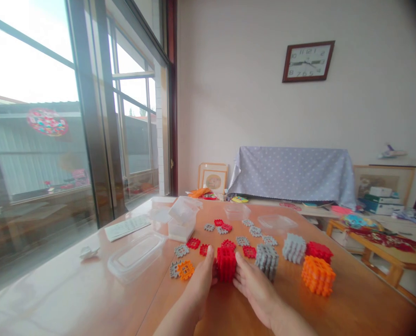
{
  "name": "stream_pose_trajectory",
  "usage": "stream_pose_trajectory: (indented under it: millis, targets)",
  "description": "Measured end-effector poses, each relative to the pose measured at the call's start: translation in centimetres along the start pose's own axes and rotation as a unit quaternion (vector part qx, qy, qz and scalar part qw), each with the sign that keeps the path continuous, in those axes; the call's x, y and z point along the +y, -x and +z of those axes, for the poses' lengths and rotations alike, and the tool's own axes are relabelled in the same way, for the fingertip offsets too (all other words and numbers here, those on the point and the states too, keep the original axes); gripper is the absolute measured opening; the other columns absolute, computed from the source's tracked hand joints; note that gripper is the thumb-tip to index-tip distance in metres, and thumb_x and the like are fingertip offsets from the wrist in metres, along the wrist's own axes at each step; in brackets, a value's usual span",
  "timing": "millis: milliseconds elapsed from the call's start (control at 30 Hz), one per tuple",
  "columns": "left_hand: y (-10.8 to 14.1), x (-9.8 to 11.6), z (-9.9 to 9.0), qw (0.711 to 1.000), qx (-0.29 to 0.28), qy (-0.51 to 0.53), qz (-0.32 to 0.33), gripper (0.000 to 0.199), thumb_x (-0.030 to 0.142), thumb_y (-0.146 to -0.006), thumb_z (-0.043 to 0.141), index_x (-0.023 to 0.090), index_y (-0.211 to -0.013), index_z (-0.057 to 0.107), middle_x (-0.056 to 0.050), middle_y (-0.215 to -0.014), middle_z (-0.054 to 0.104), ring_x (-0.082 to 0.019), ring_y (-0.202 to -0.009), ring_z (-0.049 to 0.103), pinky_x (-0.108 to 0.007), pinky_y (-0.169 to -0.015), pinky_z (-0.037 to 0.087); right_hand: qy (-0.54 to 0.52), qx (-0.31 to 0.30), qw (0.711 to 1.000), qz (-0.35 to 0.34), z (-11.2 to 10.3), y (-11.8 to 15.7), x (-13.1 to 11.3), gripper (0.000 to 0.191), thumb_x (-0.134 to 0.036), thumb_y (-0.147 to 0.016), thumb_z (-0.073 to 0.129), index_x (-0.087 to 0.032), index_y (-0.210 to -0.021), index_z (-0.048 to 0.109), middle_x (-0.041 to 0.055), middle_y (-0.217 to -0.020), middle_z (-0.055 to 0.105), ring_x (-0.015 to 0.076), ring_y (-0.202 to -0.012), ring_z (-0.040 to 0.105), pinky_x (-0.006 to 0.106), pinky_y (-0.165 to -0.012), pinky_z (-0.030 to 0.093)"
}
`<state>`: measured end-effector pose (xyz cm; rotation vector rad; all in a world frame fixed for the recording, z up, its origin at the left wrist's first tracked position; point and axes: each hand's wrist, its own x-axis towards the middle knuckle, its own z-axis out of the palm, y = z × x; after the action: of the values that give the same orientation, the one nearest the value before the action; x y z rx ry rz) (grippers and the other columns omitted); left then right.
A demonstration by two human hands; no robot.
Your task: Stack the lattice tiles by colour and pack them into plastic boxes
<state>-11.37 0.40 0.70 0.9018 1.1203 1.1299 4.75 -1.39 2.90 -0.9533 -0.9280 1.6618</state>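
Between my two hands stands a red stack of interlocking plastic pieces (226, 264) on the wooden table. My left hand (205, 275) presses on its left side, thumb up and fingers partly hidden behind the stack. Against its right side rests my right hand (252, 277), fingers bent toward the stack's lower part. A dark grey block of the same pieces (266, 261) stands just right of my right hand. Loose flat red pieces (249, 252) and grey pieces (243, 241) lie beyond the stack. Left of my left hand, an orange piece (186, 269) overlaps a grey one.
At right are a light grey block (294, 248), a red block (319, 252) and an orange block (318, 275). Clear plastic containers (182, 226), a lid (136, 256), a printed sheet (127, 227) and a crumpled wrapper (89, 252) lie on the left.
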Motion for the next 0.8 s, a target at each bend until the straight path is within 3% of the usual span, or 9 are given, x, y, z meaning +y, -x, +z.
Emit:
stream_pose_trajectory:
  millis: [100,233,400,500,600,700,800]
  targets:
    - [0.0,0.1,0.0,1.0,0.0,0.003,-0.012,0.094,0.092,-0.073,0.049,0.011,-0.116,0.069,-0.019,-0.12,0.071,-0.034,-0.116,0.063,-0.043,-0.1,0.048,-0.004,0.001,1.0,-0.004,-0.3,-0.1,0.2,0.049,-0.064,-0.087,0.064,-0.026,-0.118,0.071,0.0081,-0.139,0.066,0.0233,-0.139,0.052,0.042,-0.118,0.034]
    - [1.2,0.5,0.0,0.998,0.018,-0.043,0.034,0.078,0.087,-0.075,0.055,0.015,-0.101,0.07,-0.014,-0.104,0.073,-0.032,-0.106,0.065,-0.042,-0.093,0.049,0.013,0.019,1.0,-0.015,-1.0,-0.3,0.8,0.057,-0.067,-0.085,0.066,-0.025,-0.124,0.069,0.0094,-0.143,0.064,0.0242,-0.142,0.048,0.042,-0.117,0.036]
    - [2.1,1.5,-2.8,0.979,0.076,-0.126,0.139,0.048,0.057,-0.08,0.069,0.019,-0.109,0.069,-0.013,-0.117,0.072,-0.031,-0.113,0.064,-0.039,-0.096,0.048,0.062,0.078,0.991,-0.09,-2.2,-0.8,1.6,0.063,-0.068,-0.083,0.068,-0.024,-0.129,0.067,0.0089,-0.152,0.054,0.0266,-0.145,0.045,0.044,-0.121,0.035]
    - [1.8,1.7,-6.1,0.936,0.144,-0.252,0.199,0.035,0.035,-0.078,0.069,0.018,-0.109,0.068,-0.015,-0.12,0.072,-0.032,-0.115,0.064,-0.041,-0.101,0.044,0.089,0.128,0.976,-0.154,-2.3,-0.7,1.5,0.065,-0.067,-0.082,0.07,-0.025,-0.131,0.066,0.0069,-0.154,0.053,0.028,-0.145,0.045,0.044,-0.124,0.031]
    - [2.1,1.7,-8.7,0.868,0.191,-0.413,0.199,0.035,0.027,-0.076,0.066,0.022,-0.111,0.069,-0.011,-0.12,0.072,-0.032,-0.116,0.061,-0.041,-0.1,0.042,0.109,0.121,0.969,-0.184,-1.8,0.2,1.0,0.062,-0.066,-0.084,0.068,-0.027,-0.132,0.066,0.0053,-0.151,0.056,0.0291,-0.142,0.048,0.046,-0.126,0.027]
    - [3.0,1.7,-9.3,0.82,0.189,-0.51,0.179,0.028,0.028,-0.075,0.067,0.027,-0.103,0.07,-0.008,-0.113,0.074,-0.034,-0.113,0.059,-0.042,-0.096,0.042,0.133,0.096,0.967,-0.195,-0.9,1.3,0.7,0.058,-0.066,-0.084,0.068,-0.028,-0.128,0.069,0.005,-0.147,0.06,0.0299,-0.142,0.048,0.046,-0.126,0.027]
    - [3.6,1.7,-8.6,0.785,0.179,-0.567,0.173,0.018,0.022,-0.076,0.063,0.026,-0.093,0.069,-0.009,-0.108,0.073,-0.035,-0.108,0.059,-0.043,-0.091,0.041,0.147,0.079,0.967,-0.192,-0.2,2.1,0.6,0.057,-0.066,-0.086,0.066,-0.028,-0.128,0.07,0.0057,-0.145,0.062,0.0296,-0.142,0.048,0.046,-0.124,0.03]
